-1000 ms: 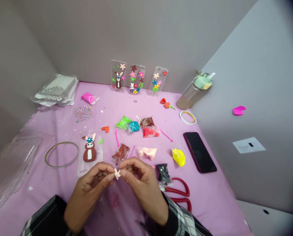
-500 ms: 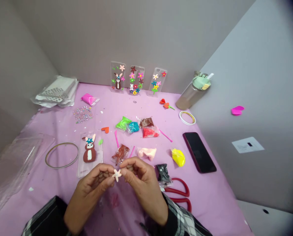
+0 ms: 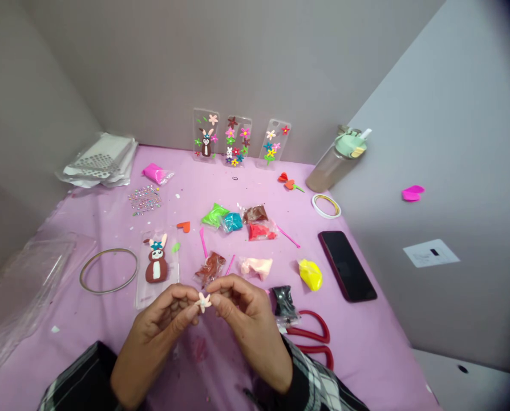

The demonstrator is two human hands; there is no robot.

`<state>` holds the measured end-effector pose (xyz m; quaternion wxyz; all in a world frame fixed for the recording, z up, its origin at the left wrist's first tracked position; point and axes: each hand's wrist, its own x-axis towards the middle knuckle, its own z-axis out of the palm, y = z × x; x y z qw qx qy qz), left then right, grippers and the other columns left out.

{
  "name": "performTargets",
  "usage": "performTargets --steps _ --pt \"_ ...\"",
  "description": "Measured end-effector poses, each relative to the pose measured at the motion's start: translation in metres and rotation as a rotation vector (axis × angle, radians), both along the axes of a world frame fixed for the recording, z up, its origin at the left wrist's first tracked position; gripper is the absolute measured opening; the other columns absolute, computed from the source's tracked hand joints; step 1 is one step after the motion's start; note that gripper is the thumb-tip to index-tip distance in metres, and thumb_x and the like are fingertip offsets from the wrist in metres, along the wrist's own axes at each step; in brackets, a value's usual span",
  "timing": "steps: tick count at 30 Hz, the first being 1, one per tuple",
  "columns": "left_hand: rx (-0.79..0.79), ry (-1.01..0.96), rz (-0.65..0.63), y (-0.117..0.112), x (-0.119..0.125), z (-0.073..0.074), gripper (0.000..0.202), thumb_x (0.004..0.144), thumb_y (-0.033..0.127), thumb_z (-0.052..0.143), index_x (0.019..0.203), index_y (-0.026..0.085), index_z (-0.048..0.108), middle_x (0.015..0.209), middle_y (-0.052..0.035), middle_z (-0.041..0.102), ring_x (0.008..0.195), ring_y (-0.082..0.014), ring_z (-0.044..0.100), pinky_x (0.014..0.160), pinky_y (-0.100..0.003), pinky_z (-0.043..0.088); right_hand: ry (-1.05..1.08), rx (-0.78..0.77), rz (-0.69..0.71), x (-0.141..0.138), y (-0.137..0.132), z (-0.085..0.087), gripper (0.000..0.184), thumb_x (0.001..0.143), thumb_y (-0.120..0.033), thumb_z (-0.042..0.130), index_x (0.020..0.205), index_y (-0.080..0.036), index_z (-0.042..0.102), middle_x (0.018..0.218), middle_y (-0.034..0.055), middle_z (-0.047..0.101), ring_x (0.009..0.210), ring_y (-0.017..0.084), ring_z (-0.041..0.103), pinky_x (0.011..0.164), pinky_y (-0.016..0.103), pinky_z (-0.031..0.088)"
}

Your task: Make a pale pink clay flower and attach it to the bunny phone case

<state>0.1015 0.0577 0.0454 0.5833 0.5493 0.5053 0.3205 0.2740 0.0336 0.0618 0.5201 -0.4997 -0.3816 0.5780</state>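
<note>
Between my two hands is a small pale pink clay flower (image 3: 203,303). My left hand (image 3: 158,328) pinches it from the left, and the thumb and fingertips of my right hand (image 3: 249,322) grip its right side. Just beyond my left hand lies a clear phone case (image 3: 142,291) bearing a brown clay rabbit (image 3: 156,267) with a blue flower at its ear. Past my right hand are a lump of pale pink clay (image 3: 257,266) and a bag of brown clay (image 3: 211,268). A bag of black clay (image 3: 283,301) sits close to the right hand.
Red-handled scissors (image 3: 310,331) lie right of my right wrist, near a phone (image 3: 347,265) and yellow clay (image 3: 310,274). Three decorated cases (image 3: 238,140) lean on the back wall. A bottle (image 3: 338,157) stands back right; a metal ring (image 3: 108,271) lies left.
The clay flower has tilted slightly between my fingertips, its lower petals looking shorter. Both hands stay in nearly the same place.
</note>
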Motion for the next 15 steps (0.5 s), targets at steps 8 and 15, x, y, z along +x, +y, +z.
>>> performTargets --steps 8,15 --pt "-0.015 0.007 -0.045 0.0011 -0.0005 0.0010 0.023 0.091 0.047 0.064 0.086 0.025 0.069 0.073 0.0022 0.064 0.071 -0.0150 0.063 0.067 -0.020 0.052 0.001 -0.007 0.012 0.0004 0.0012 0.0028 0.006 0.085 -0.021 0.072 0.091 -0.021 0.073 0.080 -0.0031 0.069 0.073 0.012 0.060 0.072 0.024 0.046" --pt "0.007 0.003 -0.047 -0.0007 -0.0003 0.0005 0.024 0.093 0.046 0.061 0.084 0.024 0.068 0.072 0.0018 0.064 0.071 -0.0155 0.064 0.068 -0.020 0.053 0.006 -0.022 0.006 -0.0004 0.0016 0.0010 0.009 0.082 -0.023 0.074 0.090 -0.020 0.073 0.078 -0.0029 0.068 0.073 0.012 0.059 0.071 0.025 0.046"
